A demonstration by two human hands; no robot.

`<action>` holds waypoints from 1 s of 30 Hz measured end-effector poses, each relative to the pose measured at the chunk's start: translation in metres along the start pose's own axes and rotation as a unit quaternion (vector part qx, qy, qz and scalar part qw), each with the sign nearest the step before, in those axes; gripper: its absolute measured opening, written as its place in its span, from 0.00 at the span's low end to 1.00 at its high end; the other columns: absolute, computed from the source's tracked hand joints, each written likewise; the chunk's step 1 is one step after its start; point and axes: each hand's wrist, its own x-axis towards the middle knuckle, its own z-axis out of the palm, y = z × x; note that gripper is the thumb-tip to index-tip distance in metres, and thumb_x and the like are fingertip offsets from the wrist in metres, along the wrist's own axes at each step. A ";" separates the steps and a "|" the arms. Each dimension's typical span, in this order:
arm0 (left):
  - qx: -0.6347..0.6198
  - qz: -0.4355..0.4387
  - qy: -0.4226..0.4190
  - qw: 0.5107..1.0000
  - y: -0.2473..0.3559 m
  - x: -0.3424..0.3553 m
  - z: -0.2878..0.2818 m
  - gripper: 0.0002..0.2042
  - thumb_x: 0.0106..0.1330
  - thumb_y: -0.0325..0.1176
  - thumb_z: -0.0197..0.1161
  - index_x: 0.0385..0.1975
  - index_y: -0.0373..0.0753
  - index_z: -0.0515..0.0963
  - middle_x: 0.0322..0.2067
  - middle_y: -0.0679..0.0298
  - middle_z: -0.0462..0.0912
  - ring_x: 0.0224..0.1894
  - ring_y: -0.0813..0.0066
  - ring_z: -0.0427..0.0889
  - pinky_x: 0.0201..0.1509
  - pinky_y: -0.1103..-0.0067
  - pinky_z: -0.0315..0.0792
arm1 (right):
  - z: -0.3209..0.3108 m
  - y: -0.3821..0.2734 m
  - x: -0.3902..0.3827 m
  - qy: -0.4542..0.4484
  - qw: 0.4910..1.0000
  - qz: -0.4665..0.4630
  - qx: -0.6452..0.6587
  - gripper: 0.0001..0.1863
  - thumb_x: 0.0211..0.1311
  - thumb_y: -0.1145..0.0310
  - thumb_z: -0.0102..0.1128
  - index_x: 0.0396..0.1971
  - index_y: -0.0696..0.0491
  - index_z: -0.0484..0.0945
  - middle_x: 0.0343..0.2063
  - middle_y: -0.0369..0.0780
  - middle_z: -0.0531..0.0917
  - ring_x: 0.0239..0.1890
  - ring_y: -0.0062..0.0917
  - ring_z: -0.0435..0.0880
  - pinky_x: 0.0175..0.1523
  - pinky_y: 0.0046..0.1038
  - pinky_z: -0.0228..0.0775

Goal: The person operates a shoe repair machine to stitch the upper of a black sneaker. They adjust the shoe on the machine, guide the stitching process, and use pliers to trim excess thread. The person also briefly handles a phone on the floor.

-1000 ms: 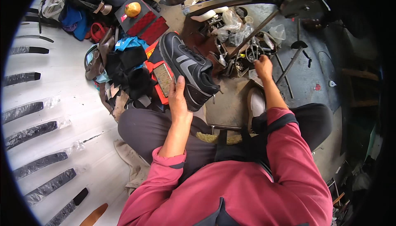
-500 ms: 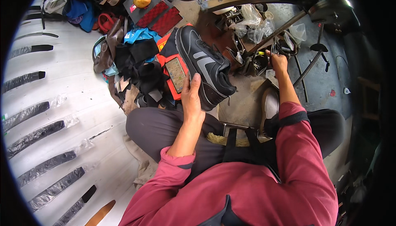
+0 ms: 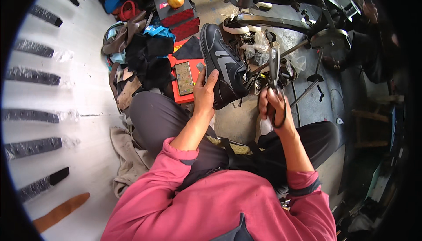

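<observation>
My left hand (image 3: 204, 94) grips a black sneaker (image 3: 222, 65) with grey side stripes by its heel end, toe pointing away from me. My right hand (image 3: 272, 109) is closed through the loop handles of large black scissors (image 3: 274, 69), blades pointing up and away beside the shoe. I sit cross-legged in dark trousers and a pink sweatshirt, both hands above my knees.
A phone (image 3: 184, 78) lies on an orange box (image 3: 187, 96) left of the shoe. Dark cloth and leather scraps (image 3: 145, 61) pile further left. A red box with a yellow fruit (image 3: 176, 1) sits behind. A black metal stand (image 3: 325, 39) and clutter of tools lie right.
My right hand drew back from the tool clutter and now holds the scissors upright near the shoe. The left hand kept the sneaker, shifting it slightly toward the centre.
</observation>
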 end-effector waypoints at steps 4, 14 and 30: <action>-0.013 0.037 -0.011 0.999 0.003 -0.005 0.002 0.30 0.71 0.40 0.72 0.68 0.33 0.73 0.56 0.61 0.82 0.55 0.76 0.80 0.61 0.79 0.73 | 0.030 0.020 -0.043 -0.239 0.969 0.040 0.057 0.43 0.68 0.21 0.38 0.28 0.53 0.70 0.21 0.33 0.68 0.23 0.22 0.70 0.28 0.24 0.61; 0.011 0.063 -0.001 0.998 0.004 -0.011 -0.010 0.32 0.71 0.42 0.73 0.69 0.31 0.72 0.58 0.62 0.82 0.55 0.78 0.79 0.61 0.80 0.71 | 0.036 0.064 -0.045 -0.269 0.932 0.126 0.206 0.46 0.70 0.21 0.33 0.30 0.56 0.72 0.18 0.30 0.65 0.16 0.18 0.64 0.23 0.22 0.60; 0.011 0.079 -0.017 0.997 0.005 -0.012 -0.011 0.34 0.70 0.43 0.73 0.71 0.32 0.71 0.61 0.60 0.81 0.59 0.75 0.77 0.66 0.79 0.68 | 0.043 0.059 -0.039 -0.236 0.919 0.141 0.281 0.47 0.67 0.18 0.32 0.28 0.56 0.70 0.14 0.28 0.62 0.11 0.15 0.58 0.16 0.20 0.53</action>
